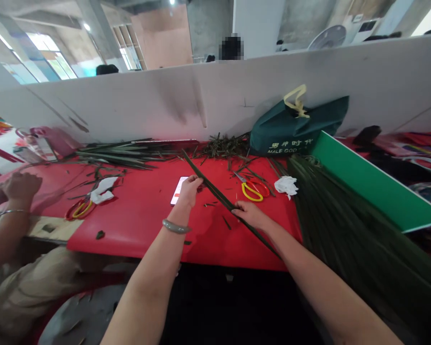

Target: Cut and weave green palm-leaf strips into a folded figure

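Note:
A long, narrow green leaf strip [215, 191] stretches diagonally between my two hands, above the red table. Near its upper end my left hand [189, 188] pinches it between thumb and fingers. Further down, my right hand [249, 212] grips the same strip, and its lower end runs past my right forearm. Partly behind my left hand lies a phone [175, 197] with a lit screen. Beyond my right hand rest scissors [253, 190] with red and yellow handles, and a crumpled white tissue [286, 186] is to their right.
A large bundle of long leaves [330, 230] lies at the right beside a green board [373, 187]. Behind stand a dark green bag [298, 127] and a pile of leaf scraps [224, 145] against the white partition [147, 105]. A co-worker's hands [21, 187] are at the left.

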Available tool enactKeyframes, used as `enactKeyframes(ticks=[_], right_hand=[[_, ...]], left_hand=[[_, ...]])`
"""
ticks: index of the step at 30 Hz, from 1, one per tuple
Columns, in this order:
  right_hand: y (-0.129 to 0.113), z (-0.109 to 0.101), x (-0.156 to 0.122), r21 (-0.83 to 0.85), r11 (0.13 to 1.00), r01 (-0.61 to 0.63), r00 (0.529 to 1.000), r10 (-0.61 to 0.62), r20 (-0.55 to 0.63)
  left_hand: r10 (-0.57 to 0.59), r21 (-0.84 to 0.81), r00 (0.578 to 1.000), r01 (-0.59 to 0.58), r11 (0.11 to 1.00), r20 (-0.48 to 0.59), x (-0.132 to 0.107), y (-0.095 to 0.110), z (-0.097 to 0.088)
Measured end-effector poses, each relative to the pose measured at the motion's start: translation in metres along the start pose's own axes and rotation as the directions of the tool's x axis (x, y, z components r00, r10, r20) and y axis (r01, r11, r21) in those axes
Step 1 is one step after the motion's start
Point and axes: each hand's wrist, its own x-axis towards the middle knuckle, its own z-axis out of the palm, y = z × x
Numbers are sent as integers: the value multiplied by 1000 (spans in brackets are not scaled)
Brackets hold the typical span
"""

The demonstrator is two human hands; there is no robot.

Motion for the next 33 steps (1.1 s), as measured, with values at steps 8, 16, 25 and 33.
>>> enactKeyframes(ticks=[8,16,25,33], right_hand=[[-3,6,-44,-24,998,66,996,-67,-51],[-5,-2,-70,40,996,78,996,-76,-37],[19,-4,-82,176,984,17,992,6,-127],[5,21,-53,299,953,41,940,64,-334]], left_hand=[[56,-35,998,-57,998,-38,-38,41,-11],[123,-56,991,-126,990,-48,-42,70,-24],[194,-108,965,-215,971,-177,-41,78,-31],[-153,107,982,142,984,108,-107,-48,22]])
